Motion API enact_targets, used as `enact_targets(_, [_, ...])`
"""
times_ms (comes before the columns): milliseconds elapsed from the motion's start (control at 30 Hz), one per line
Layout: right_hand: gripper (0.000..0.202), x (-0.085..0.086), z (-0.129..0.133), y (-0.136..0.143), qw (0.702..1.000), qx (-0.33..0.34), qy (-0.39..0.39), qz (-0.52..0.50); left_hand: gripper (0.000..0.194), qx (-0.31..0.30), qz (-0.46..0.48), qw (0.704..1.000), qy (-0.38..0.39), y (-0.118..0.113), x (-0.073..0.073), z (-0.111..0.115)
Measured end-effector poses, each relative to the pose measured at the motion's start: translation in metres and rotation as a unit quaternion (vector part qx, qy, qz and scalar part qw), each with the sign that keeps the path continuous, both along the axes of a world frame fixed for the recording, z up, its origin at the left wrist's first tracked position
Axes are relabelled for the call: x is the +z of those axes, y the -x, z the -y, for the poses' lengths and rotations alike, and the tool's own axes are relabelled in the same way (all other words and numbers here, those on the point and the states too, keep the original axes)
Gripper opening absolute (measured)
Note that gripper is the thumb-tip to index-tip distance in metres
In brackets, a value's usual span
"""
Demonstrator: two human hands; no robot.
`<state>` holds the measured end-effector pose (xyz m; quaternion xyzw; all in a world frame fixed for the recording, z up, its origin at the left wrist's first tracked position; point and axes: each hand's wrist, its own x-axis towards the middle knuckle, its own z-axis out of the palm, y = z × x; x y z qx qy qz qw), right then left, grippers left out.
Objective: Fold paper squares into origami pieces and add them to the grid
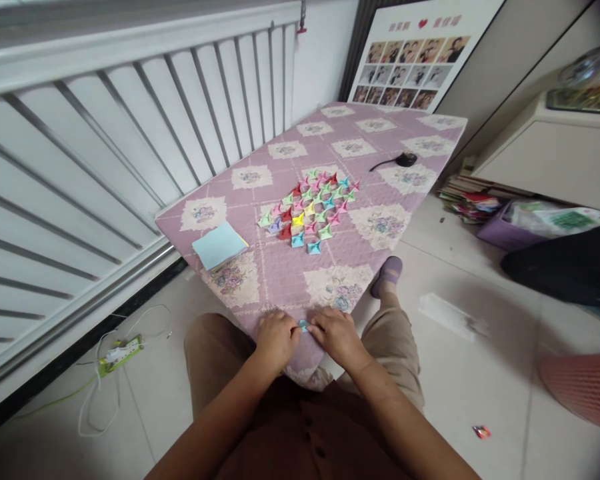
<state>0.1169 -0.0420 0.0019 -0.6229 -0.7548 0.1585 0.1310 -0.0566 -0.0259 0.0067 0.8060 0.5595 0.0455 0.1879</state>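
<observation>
Between my two hands, at the near edge of the table, is a small folded piece of light blue paper [303, 325]. My left hand [280, 337] pinches its left side, and my right hand [336, 333] pinches the right side; the fingers partly cover it. Farther up the cloth stand several small folded paper shapes in rows, among them a yellow one [299, 219], a blue one [314, 247] and a dark red one [286, 231]. To the left of them lies a stack of square paper sheets [220, 245] with light blue on top.
A purple floral cloth covers the table [280, 280]. A black object with a short cable [406, 159] lies toward its far right. A white radiator [130, 133] runs along the left, a photo board [405, 60] leans behind, and a power strip [121, 355] lies on the floor.
</observation>
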Motion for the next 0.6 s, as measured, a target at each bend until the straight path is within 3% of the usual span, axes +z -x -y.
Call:
enact_targets(267, [0.016, 0.004, -0.004, 0.009, 0.999, -0.046, 0.011, 0.025, 0.023, -0.016, -0.058, 0.996, 0.059, -0.004, 0.011, -0.014])
enact_targets(467, [0.017, 0.002, -0.002, 0.013, 0.997, -0.069, -0.002, 0.025, 0.022, 0.005, -0.067, 0.988, 0.138, -0.001, 0.013, -0.027])
enact_targets(600, [0.017, -0.003, 0.0, 0.014, 0.995, -0.086, -0.024, 0.034, 0.021, -0.011, -0.078, 0.986, 0.146, -0.001, 0.013, -0.033])
